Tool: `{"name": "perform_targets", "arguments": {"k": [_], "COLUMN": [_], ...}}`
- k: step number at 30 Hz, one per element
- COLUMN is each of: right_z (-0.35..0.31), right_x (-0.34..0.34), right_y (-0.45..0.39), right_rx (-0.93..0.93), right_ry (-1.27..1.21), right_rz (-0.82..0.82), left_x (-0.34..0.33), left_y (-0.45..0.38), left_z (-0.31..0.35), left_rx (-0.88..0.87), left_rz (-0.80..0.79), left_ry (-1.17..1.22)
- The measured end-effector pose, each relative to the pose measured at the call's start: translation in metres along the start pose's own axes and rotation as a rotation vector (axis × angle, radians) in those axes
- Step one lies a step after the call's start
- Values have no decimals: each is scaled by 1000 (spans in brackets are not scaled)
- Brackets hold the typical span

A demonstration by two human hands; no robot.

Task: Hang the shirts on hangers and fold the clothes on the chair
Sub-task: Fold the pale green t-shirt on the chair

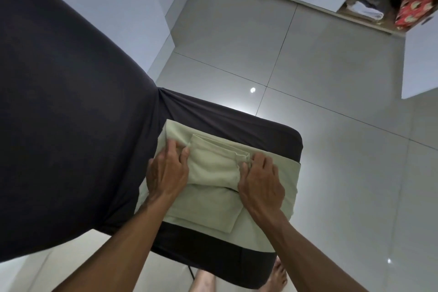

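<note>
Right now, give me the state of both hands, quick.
Left hand: open, fingers pressing on the folded pale green garment on the chair.
Right hand: open, fingers pressing on the same garment's fold.

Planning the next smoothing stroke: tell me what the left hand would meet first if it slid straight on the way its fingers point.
The left hand points up and away over the pale green folded cloth. It would likely first meet the chair's dark fabric-covered backrest, though depth is unclear.
</note>
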State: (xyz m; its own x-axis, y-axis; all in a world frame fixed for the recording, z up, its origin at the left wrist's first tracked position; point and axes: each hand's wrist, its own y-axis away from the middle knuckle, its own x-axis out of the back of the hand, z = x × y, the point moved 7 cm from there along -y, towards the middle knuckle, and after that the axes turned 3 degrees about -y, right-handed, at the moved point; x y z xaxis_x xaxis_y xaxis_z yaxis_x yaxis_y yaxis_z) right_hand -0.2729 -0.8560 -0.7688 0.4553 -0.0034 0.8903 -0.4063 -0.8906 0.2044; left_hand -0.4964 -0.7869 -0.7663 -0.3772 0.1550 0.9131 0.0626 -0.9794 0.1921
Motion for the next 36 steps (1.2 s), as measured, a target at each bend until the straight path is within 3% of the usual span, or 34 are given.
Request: {"name": "perform_targets", "arguments": {"k": [2, 4, 6, 9, 11, 15, 18, 21, 25, 29, 36], "right_z": [-19, -30, -18, 6, 2, -14, -19, -7, 10, 32, 74], "right_x": [2, -12, -19, -15, -13, 3, -2, -10, -6, 9, 25], "right_y": [10, 22, 19, 6, 4, -8, -7, 1, 3, -12, -50], "right_rx": [323, 577, 501, 271, 316, 437, 582, 699, 727, 529, 648], "right_ry": [122, 199, 241, 200, 232, 203, 129, 165, 95, -127, 220], "right_rz": [114, 25, -70, -73, -89, -53, -176, -291, -373, -562, -750], "left_x": [0, -18, -31, -34, -31, -13, -13, -28, -38, -36, -45], "left_y": [8, 11, 5, -12, -20, -19, -9, 5, 19, 43, 127], "left_z": [18, 26, 23, 13, 11, 19, 29, 35, 38, 50, 94], "left_rx": [-238, -376, -329, -178, -142, -206, -241, -229, -139, 17, 562], "left_rz": [99, 19, -68, -130, -146, -1, 44, -14, -12, 87, 260], "left_ry": [-112, -183, -232, -242, -264, -324, -285, -299, -325, -296, -90]}}
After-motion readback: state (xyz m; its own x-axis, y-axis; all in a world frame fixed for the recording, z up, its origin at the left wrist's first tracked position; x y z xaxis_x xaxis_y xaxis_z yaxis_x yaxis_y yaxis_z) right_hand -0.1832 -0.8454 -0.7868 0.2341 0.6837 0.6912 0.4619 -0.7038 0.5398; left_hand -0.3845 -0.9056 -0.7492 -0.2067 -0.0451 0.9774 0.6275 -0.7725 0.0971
